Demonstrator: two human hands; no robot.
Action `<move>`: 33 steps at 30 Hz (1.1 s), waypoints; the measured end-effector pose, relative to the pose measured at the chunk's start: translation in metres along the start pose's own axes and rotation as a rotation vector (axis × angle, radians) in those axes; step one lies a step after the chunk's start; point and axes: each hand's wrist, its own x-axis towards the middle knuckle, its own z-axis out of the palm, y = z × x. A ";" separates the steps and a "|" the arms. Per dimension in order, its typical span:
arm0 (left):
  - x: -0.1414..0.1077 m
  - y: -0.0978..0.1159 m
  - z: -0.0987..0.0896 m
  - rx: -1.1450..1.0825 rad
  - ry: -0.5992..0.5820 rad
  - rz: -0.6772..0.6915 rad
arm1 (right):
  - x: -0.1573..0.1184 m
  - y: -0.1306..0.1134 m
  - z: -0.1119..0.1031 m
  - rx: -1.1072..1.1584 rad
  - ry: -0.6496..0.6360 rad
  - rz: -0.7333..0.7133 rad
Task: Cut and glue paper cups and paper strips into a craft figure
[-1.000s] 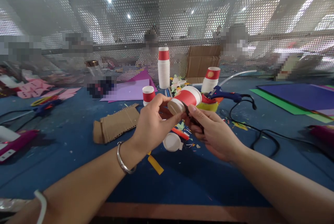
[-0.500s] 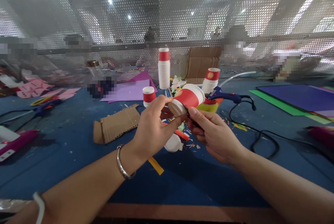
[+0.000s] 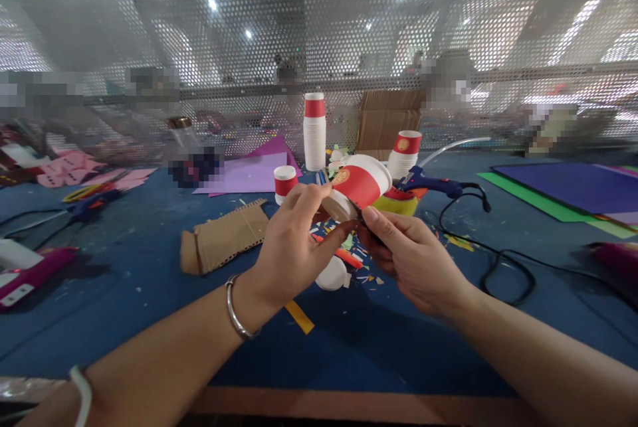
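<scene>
A red and white paper cup (image 3: 366, 182) lies tipped on its side in the air, its white base turned towards me. My left hand (image 3: 296, 241) grips it near the base, fingers behind and thumb below. My right hand (image 3: 416, 254) is closed round a dark tool (image 3: 359, 213) that looks like scissors, mostly hidden by the fingers. Its tip touches the cup wall beside the base rim. Beneath the hands, a white paper disc (image 3: 331, 273) and an orange-red strip (image 3: 349, 258) rest among paper scraps.
Behind stand a tall cup stack (image 3: 314, 138), a shorter stack (image 3: 403, 158) and a small cut cup (image 3: 285, 182). A blue glue gun (image 3: 431, 182) with its cord (image 3: 498, 254) lies right. Cardboard (image 3: 226, 234) lies left; coloured sheets (image 3: 558, 188) lie far right. A perforated screen (image 3: 259, 48) closes the back.
The cup has turned slightly in my left hand, so more of its gold emblem shows. My right hand keeps the dark tool against the cup wall near the base.
</scene>
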 end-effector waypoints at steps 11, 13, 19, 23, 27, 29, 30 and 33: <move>0.001 -0.002 0.003 -0.156 -0.002 -0.055 | 0.000 -0.002 0.002 -0.015 0.010 -0.039; 0.003 -0.001 0.004 -0.391 -0.017 -0.204 | -0.001 -0.003 0.003 -0.028 0.009 -0.050; 0.010 0.001 0.006 -0.962 -0.073 -0.627 | 0.001 -0.001 0.003 -0.091 0.007 -0.108; 0.011 0.000 0.008 -1.068 -0.093 -0.663 | 0.001 0.000 0.000 -0.128 0.015 -0.130; 0.006 0.002 0.011 -0.999 -0.014 -0.584 | 0.000 0.000 -0.002 -0.195 -0.004 -0.172; 0.004 0.004 0.012 -0.958 0.004 -0.539 | -0.001 0.000 -0.003 -0.218 -0.013 -0.186; 0.003 0.004 0.012 -0.935 0.011 -0.518 | -0.001 0.000 -0.003 -0.227 -0.016 -0.191; 0.002 0.006 0.012 -0.843 0.034 -0.453 | 0.000 0.001 -0.004 -0.253 -0.025 -0.212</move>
